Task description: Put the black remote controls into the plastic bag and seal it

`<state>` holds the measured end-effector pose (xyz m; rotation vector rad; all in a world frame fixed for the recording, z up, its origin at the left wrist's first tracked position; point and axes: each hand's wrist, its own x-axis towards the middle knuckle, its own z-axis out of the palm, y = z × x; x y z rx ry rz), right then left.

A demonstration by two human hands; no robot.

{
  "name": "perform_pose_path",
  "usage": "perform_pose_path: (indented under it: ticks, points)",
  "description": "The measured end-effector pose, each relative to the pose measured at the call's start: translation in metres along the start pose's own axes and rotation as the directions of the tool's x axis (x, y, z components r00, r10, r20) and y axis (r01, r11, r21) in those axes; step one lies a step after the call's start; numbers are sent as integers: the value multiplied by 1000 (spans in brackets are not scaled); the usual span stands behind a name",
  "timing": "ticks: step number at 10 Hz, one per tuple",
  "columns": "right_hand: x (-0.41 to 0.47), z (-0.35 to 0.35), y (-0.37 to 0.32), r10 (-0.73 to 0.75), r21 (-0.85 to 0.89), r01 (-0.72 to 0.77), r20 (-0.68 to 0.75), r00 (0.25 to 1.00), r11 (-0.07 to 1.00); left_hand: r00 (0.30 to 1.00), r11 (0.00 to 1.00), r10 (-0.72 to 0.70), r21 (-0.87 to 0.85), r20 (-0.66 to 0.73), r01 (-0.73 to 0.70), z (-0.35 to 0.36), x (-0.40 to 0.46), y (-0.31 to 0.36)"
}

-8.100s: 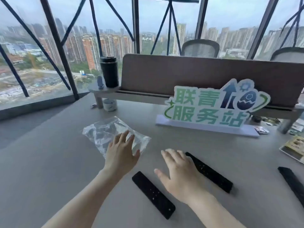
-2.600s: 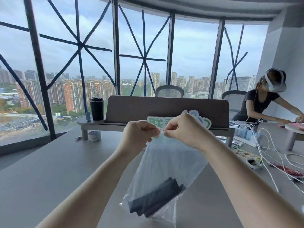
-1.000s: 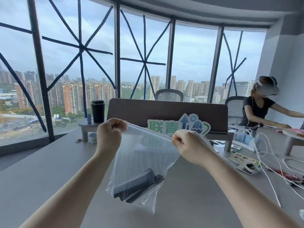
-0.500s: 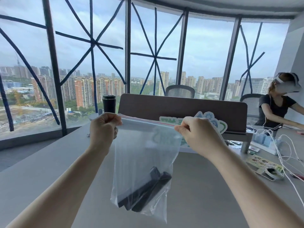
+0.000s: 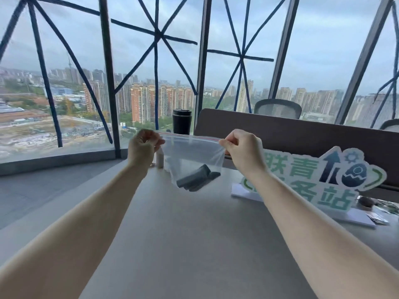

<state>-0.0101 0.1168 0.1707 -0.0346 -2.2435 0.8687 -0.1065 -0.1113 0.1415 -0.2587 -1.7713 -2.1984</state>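
A clear plastic bag (image 5: 190, 154) with a red zip strip along its top hangs in the air above the grey table (image 5: 194, 244). Black remote controls (image 5: 197, 179) lie together in its bottom. My left hand (image 5: 143, 147) pinches the bag's top left corner. My right hand (image 5: 243, 148) pinches the top right corner. The strip is stretched straight between the two hands, and the top edge looks closed along its length.
A green and white cut-out sign (image 5: 319, 182) stands on the table at the right. Behind it runs a brown desk divider (image 5: 302, 137), with a black tumbler (image 5: 181, 121) at its left end. Small packets (image 5: 380, 214) lie at the far right. Windows close off the far side.
The bag has moved farther out from me with both arms stretched forward. It swings toward me at the bottom, so it looks shorter. Both hands keep their hold on the top corners.
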Motion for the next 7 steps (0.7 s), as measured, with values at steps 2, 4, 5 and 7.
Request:
perform_pose_path:
  ticks: [2, 4, 5, 7]
  points:
    - [-53, 63, 38, 125, -59, -115, 218, 968, 992, 993, 989, -117, 84, -34, 120, -45, -16, -77]
    - [-101, 77, 54, 225, -35, -236, 461, 858, 971, 983, 969, -174, 165, -65, 183, -72, -57, -106]
    - [-112, 53, 50, 211, 19, -250, 482, 850, 968, 980, 938, -193, 285, -40, 196, -84, -73, -111]
    - [-137, -60, 35, 214, 177, -274, 299, 930, 945, 996, 859, -42, 506, -78, 76, -98, -140, -80]
